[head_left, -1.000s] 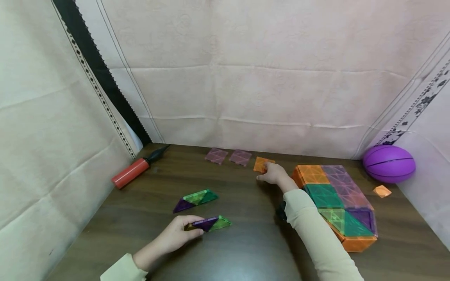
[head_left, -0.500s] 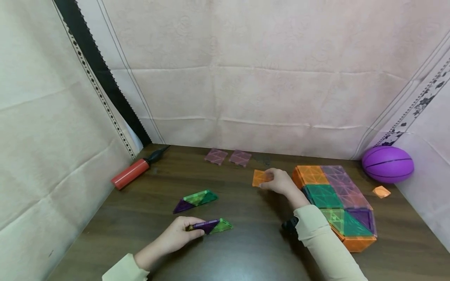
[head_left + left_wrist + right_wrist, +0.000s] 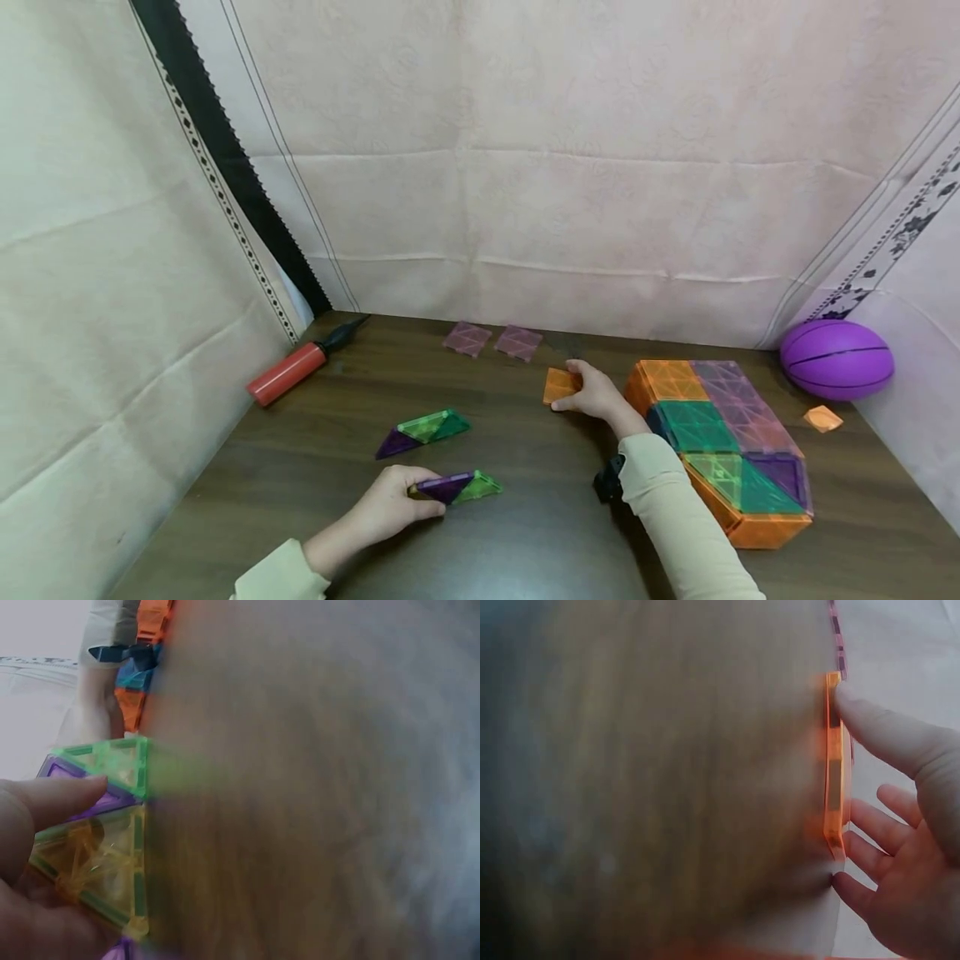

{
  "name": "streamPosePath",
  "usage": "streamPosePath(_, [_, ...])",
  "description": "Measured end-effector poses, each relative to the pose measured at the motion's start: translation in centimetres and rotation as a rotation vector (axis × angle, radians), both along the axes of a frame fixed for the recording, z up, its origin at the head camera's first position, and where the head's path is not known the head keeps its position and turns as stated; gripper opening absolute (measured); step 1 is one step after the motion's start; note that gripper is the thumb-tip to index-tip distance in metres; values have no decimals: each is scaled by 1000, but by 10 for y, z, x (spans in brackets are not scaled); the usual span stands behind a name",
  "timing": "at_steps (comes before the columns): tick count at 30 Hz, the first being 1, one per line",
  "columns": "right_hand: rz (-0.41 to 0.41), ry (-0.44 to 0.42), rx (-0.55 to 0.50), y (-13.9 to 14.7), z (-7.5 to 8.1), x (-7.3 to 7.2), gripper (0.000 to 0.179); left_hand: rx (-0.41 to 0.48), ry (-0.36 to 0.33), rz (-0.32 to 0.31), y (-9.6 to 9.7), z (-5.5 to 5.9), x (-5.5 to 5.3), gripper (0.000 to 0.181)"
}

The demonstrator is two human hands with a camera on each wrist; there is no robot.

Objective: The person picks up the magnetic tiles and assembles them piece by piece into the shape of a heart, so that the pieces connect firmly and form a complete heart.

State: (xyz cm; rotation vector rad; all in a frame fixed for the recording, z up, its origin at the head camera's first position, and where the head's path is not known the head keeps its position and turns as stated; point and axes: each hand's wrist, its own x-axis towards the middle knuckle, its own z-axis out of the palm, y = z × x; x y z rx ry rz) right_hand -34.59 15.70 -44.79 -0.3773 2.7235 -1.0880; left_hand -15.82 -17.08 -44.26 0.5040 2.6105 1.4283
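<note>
My left hand [image 3: 401, 502] grips a joined piece of translucent magnetic tiles [image 3: 447, 487], purple and green in the head view. A yellow triangle of it [image 3: 97, 862] shows close to the palm in the left wrist view. Farther back, my right hand [image 3: 596, 393] holds an orange square magnetic tile [image 3: 559, 386] by its edges, thumb on the near side and fingers on the far side. The tile [image 3: 834, 757] lies flat on the table. Between the hands and to the left lies a similar green and purple tile piece [image 3: 423, 430].
Two mauve square tiles [image 3: 467, 339] lie near the back cloth. A large block of built tiles [image 3: 712, 442] stands right of my right forearm. A purple ball [image 3: 837, 359] and a small orange tile piece [image 3: 822, 418] sit far right; a red hand pump [image 3: 288, 373] lies left.
My right hand has drawn the orange square tile a little nearer, turned it slightly and changed its hold from the top to the edges. The left hand keeps its piece nearly still.
</note>
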Motion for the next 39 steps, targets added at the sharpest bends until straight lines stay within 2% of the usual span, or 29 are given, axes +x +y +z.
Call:
streamPosePath(4, [42,7,24,1,1,2,87,-12,27,21,3,-2,0,15])
streamPosePath(6, [87,18,54,-1,3,5,88,-15,35,25,4,-3,0,12])
streamPosePath(9, [134,32,96,-4,7,11,87,-20,40,21,6,-3,-1,7])
streamPosePath(14, [212,107,148,-13,12,27,82,-17,47,-1,9,-4,-2,3])
streamPosePath(18, [291,132,38,-22,16,44,81,-12,49,-7,10,-4,-4,3])
streamPosePath(21, [375,108,-99,-28,18,57,80,-4,41,-8,11,-4,-5,3])
streamPosePath(24, [446,80,-181,-35,19,71,78,2,36,-12,12,-4,-5,4])
streamPosePath(27, [487,72,-203,-42,17,82,77,1,26,-18,12,-3,-5,4])
streamPosePath(31, [507,56,-182,-50,15,93,79,7,10,-27,13,-2,-4,5])
streamPosePath(39, [545,39,-135,-56,16,101,81,9,-12,-61,17,-3,-4,6])
